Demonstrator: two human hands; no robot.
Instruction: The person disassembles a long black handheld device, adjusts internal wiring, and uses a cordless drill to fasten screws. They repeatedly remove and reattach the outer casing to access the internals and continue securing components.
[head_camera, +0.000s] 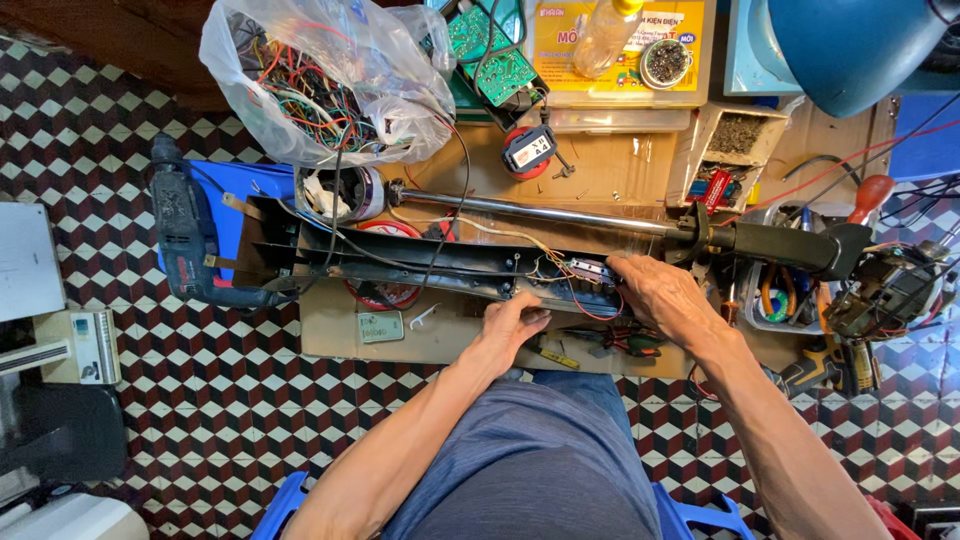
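A long black plastic housing (420, 265) lies open across a cardboard sheet (340, 335), with thin red, white and yellow wires inside. My left hand (512, 322) grips its near edge from below. My right hand (660, 292) rests on its right end, fingers over a small wired part (585, 270). Whether the fingers pinch that part I cannot tell. Behind the housing a metal tube (540, 212) runs right into a dark green fan neck (780, 245).
A dark power drill (190, 235) lies left. At the back sit a plastic bag of wires (320, 80), green circuit boards (495, 60), a small meter (528, 150) and a box of screws (735, 135). Pliers (620, 342) lie near my right wrist. Checkered tile floor surrounds everything.
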